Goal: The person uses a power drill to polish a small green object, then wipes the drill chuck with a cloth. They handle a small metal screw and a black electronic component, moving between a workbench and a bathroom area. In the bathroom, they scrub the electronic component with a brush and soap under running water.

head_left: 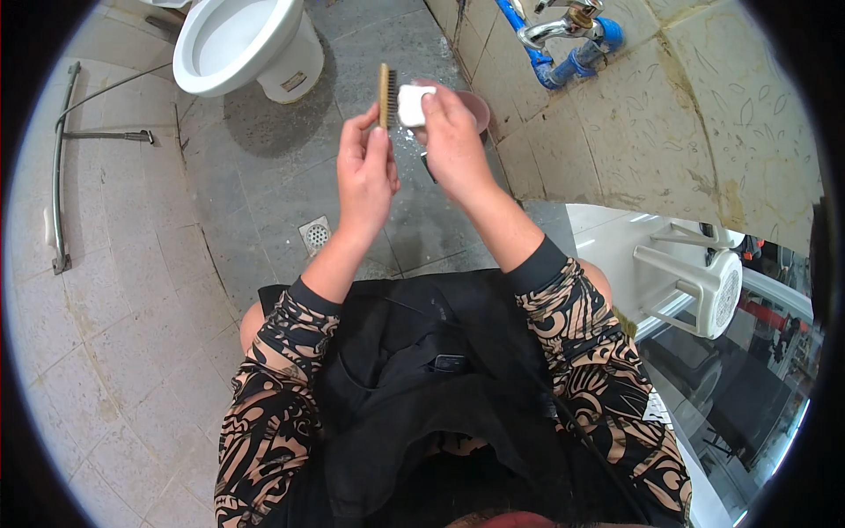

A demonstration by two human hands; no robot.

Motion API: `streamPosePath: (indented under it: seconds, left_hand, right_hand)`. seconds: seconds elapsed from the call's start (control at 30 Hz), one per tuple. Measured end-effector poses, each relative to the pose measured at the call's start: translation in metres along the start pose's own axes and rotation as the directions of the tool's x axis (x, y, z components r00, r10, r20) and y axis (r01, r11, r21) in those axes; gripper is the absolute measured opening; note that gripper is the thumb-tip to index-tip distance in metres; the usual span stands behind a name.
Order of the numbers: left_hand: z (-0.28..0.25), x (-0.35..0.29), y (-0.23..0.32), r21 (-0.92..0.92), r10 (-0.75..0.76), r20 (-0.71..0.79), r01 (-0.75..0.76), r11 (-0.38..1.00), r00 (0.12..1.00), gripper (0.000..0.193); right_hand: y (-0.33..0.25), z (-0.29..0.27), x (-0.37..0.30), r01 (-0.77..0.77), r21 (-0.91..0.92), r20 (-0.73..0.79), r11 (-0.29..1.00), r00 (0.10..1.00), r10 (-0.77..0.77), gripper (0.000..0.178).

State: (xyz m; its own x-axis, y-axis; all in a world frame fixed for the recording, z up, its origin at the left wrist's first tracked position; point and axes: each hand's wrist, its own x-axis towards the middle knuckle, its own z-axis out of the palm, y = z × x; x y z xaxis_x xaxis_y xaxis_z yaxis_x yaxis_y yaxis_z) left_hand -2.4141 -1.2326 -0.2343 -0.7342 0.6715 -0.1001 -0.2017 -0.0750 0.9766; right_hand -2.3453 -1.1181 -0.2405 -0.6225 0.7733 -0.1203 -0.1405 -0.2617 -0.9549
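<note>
My left hand (367,167) grips a wooden brush (384,92) by its lower end, fingers and thumb closed round it. The brush stands upright in the hand, its dark bristles facing right. Just right of the bristles, my right hand (453,145) pinches a white block (412,106) that looks like a bar of soap. Block and bristles are very near each other; whether they touch I cannot tell. Partly hidden behind my right hand is a pink bowl (476,112) on the floor. Small white bits lie on the floor between the hands.
A white toilet (290,66) stands at the far left, ahead of a floor drain (316,236). On the right wall are a metal tap (563,31) and blue pipes (572,69). A grab bar (60,167) runs along the left wall. White plastic stools (704,282) stand at the right.
</note>
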Motion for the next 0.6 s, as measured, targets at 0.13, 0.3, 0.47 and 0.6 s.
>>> streamPosePath:
  seconds: [0.13, 0.3, 0.47, 0.6]
  left_hand:
    - [0.005, -0.013, -0.01, 0.092, 0.002, 0.061, -0.008, 0.996, 0.998, 0.037]
    - [-0.004, 0.009, 0.004, -0.055, -0.071, 0.016, 0.072, 0.996, 0.997, 0.036]
    - [0.002, -0.016, 0.006, -0.204, -0.16, 0.158, 0.191, 0.96, 0.974, 0.037]
    - [0.005, -0.008, -0.001, -0.166, -0.113, 0.115, 0.131, 0.977, 0.987, 0.037]
  right_hand:
    - [0.003, -0.009, 0.005, 0.047, -0.185, 0.021, 0.982, 0.999, -0.044, 0.039]
    - [0.007, -0.006, 0.0, -0.036, -0.14, 0.104, 0.99, 0.993, 0.051, 0.038]
    - [-0.009, -0.008, 0.013, -0.011, 0.1, -0.05, 0.995, 0.999, 0.016, 0.038]
    - [-0.002, -0.004, 0.001, 0.069, -0.207, 0.025, 0.976, 0.998, -0.066, 0.035]
